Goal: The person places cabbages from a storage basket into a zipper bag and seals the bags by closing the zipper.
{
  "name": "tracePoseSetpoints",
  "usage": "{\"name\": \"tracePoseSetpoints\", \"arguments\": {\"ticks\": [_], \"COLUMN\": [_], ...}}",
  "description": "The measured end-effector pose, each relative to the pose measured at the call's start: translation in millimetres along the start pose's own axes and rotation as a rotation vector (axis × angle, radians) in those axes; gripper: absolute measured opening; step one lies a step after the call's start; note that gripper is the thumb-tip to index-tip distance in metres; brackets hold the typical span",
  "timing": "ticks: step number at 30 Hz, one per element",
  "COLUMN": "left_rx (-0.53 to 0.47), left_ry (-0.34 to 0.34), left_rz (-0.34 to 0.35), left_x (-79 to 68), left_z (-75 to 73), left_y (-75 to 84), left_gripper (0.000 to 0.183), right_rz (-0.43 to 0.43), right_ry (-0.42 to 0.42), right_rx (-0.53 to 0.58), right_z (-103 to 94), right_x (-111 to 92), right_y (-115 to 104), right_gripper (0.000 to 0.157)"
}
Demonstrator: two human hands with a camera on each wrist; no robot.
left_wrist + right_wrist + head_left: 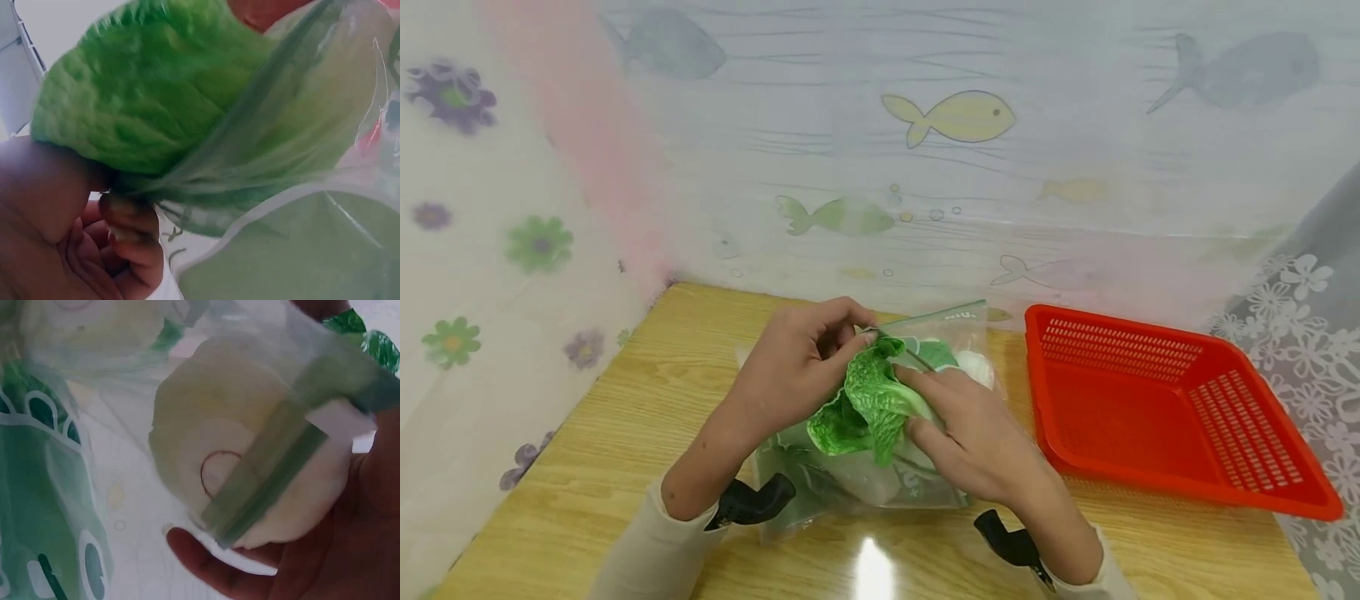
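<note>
A leafy green cabbage (880, 398) sits partly inside the mouth of a clear zip bag (951, 321), leaves sticking out. My right hand (981, 429) grips it from the right, fingers curled round its pale stem end. In the right wrist view that round base (206, 425) shows behind the bag's green zip strip (265, 484). With thumb and fingertips, my left hand (801, 358) pinches the bag's edge beside the leaves. Clear film stretches across the cabbage leaf (150, 94) from that pinch in the left wrist view. A second pale round end (94, 331) lies within the bag.
A red plastic basket (1138, 417) with slotted walls stands on the right of the wooden table (685, 358). Fish-patterned sheeting (850, 150) rises behind the table, and a flowered sheet (497, 292) hangs on the left. Lacy cloth (1318, 358) borders the right.
</note>
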State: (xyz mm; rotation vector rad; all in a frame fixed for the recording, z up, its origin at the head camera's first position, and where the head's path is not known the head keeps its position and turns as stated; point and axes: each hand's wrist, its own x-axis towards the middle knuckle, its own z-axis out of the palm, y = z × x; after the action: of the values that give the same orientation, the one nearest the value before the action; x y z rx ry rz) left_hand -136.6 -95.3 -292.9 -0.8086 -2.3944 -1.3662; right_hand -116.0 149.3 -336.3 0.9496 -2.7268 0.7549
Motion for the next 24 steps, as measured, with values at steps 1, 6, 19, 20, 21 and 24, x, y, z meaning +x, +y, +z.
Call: {"name": "tracePoseSetpoints", "arguments": {"ticks": [1, 6, 19, 20, 21, 24], "left_rx": [0.026, 0.16, 0.402, 0.398, 0.389, 0.329], "left_ry": [0.002, 0.0, -0.049, -0.058, -0.069, -0.109], "left_rz": [0.0, 0.002, -0.032, -0.033, -0.034, -0.043], "left_x": [-0.8, -5.6, -9.0, -8.2, -7.3, -4.1], "left_z": [0.2, 1.7, -11.4, -12.7, -13.7, -15.6], "left_y": [0.3, 3.4, -2.8, -4.0, -5.4, -7.3], "left_gripper": [0.011, 0.011, 0.02, 0.023, 0.025, 0.027], "right_rz": [0.026, 0.104, 0.056, 0.057, 0.055, 0.046], "right_ry": [-0.007, 0.002, -0.039, -0.042, -0.035, 0.018], "right_rx": [0.001, -0.02, -0.013, 0.001, 0.006, 0.004], "right_z": [0.0, 1.9, 5.5, 5.3, 5.7, 8.1], "right_x": [1, 6, 4, 4, 3, 5], "right_y": [-1, -2, 7, 8, 8, 8], "right_gripper": [0.052, 0.053, 0.065, 0.066, 0.067, 0.071]}}
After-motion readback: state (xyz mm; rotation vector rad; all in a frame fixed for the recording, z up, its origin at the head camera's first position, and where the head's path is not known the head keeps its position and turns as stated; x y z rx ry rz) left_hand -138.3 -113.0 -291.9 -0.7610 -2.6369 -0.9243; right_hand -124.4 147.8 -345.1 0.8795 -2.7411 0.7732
